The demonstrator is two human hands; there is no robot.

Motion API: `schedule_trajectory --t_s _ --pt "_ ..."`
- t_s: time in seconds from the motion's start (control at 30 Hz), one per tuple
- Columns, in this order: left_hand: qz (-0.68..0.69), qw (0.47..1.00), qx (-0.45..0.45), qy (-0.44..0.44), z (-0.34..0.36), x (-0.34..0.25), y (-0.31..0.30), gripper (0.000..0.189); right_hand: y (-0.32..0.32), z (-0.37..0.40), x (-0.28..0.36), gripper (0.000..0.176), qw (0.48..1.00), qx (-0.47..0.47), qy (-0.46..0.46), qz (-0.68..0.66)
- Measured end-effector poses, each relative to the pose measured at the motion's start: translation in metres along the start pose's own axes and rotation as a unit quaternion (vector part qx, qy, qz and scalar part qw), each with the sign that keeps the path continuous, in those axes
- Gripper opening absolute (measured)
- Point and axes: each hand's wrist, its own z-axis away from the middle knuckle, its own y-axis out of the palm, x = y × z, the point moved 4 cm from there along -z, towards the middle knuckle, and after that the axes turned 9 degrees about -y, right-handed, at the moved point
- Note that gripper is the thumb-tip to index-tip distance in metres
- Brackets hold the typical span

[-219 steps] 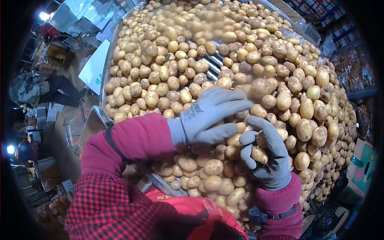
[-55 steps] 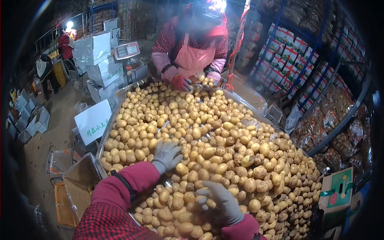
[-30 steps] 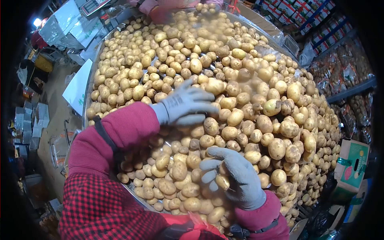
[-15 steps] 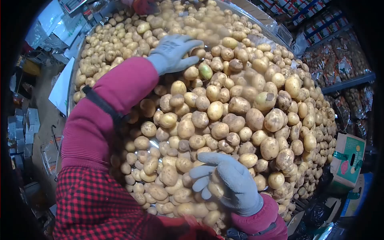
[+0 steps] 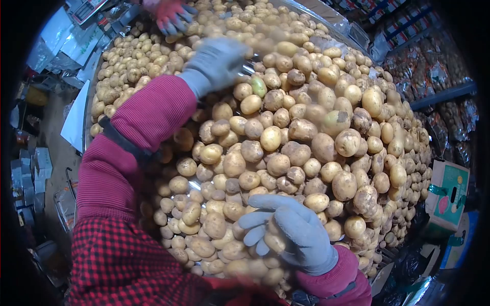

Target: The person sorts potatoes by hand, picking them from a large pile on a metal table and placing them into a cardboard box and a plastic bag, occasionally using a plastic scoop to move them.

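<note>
A wide heap of potatoes (image 5: 301, 130) fills the view, and both my hands wear grey gloves. My left hand (image 5: 217, 61) is over the far part of the heap, smeared by motion, so its fingers and anything in them cannot be made out. Beside it a bare strip of shiny surface (image 5: 247, 68) shows, with a greenish potato (image 5: 259, 86) close by. Low in the view, my right hand (image 5: 293, 234) is curled around a potato (image 5: 275, 238), its fingers partly bent above the near potatoes.
Another person's red and grey gloved hand (image 5: 172, 16) rests at the far edge of the heap. A green printed carton (image 5: 449, 196) stands at right, below shelves of bagged produce (image 5: 429, 69). A white panel (image 5: 76, 120) and stacked boxes (image 5: 42, 160) are at left.
My left hand has shifted slightly left and up, uncovering a shiny strip between potatoes. My right hand keeps its potato nearly in place. The other person's hand has come further into view.
</note>
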Motion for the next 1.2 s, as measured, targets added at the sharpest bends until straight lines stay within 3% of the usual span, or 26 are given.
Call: schedule_trajectory --t_s 0.07,0.1,0.23,0.4,0.47,0.5,0.63,0.73,0.8,0.83,0.87,0.93,0.97,1.0,1.03,1.07,1.13,1.2 --pt "0.077 0.991 0.082 0.07 0.011 -0.034 0.011 0.038 0.004 0.0 0.003 0.05 0.999 0.004 -0.014 0.041" --pt "0.1 0.986 0.121 0.05 0.006 -0.039 0.026 0.037 0.008 -0.001 0.007 0.054 0.994 -0.004 -0.01 0.105" --pt "0.12 0.967 0.226 -0.021 -0.001 -0.048 0.033 0.041 0.009 0.001 0.009 0.057 0.988 -0.011 -0.038 0.15" --pt "0.207 0.932 0.282 -0.098 0.033 -0.054 0.008 0.047 0.003 0.005 0.005 0.057 0.976 -0.002 -0.057 0.209" --pt "0.259 0.926 0.266 -0.067 0.054 -0.065 0.017 0.043 0.0 0.008 0.001 0.048 0.989 -0.021 -0.094 0.113" --pt "0.278 0.918 0.272 -0.076 0.06 -0.065 0.016 0.037 0.006 0.009 0.004 0.042 0.922 0.03 -0.202 0.328" --pt "0.281 0.936 0.201 -0.062 0.088 -0.064 0.018 0.033 0.011 0.009 0.005 0.035 0.912 0.039 -0.263 0.313" --pt "0.279 0.94 0.161 -0.115 0.108 -0.066 -0.011 0.033 0.006 0.012 0.004 0.03 0.933 -0.025 -0.239 0.267" --pt "0.348 0.923 0.093 -0.137 0.118 -0.056 -0.023 0.03 0.005 0.012 0.002 0.025 0.96 -0.054 -0.194 0.197" --pt "0.413 0.886 0.101 -0.183 0.124 -0.048 -0.028 0.028 0.002 0.011 -0.002 0.025 0.977 -0.092 -0.163 0.099" --pt "0.475 0.843 0.109 -0.227 0.129 -0.043 -0.04 0.027 -0.002 0.011 -0.005 0.041 0.983 -0.13 -0.13 0.0" --pt "0.408 0.886 0.019 -0.218 0.13 -0.011 -0.051 0.024 -0.002 0.01 -0.005 0.04 0.984 -0.122 -0.128 0.016" --pt "0.349 0.9 0.011 -0.261 0.127 0.011 -0.056 0.022 -0.002 0.01 -0.004 0.04 0.985 -0.115 -0.126 0.031" --pt "0.388 0.882 -0.029 -0.266 0.123 0.048 -0.038 0.021 -0.004 0.011 -0.004 0.04 0.984 -0.119 -0.126 0.029" --pt "0.202 0.941 -0.043 -0.267 0.118 0.065 -0.057 0.026 -0.001 0.011 -0.002 0.024 0.985 -0.078 -0.145 0.053" --pt "0.114 0.944 0.011 -0.308 0.111 0.081 -0.06 0.028 0.001 0.011 0.0 0.022 0.983 -0.036 -0.164 0.078" --pt "0.05 0.956 0.028 -0.288 0.101 0.109 -0.037 0.033 -0.002 0.01 0.002 0.026 0.973 -0.018 -0.184 0.136" --pt "-0.108 0.952 0.123 -0.259 0.097 0.103 -0.021 0.042 -0.003 0.009 0.002 0.029 0.962 -0.001 -0.196 0.193"
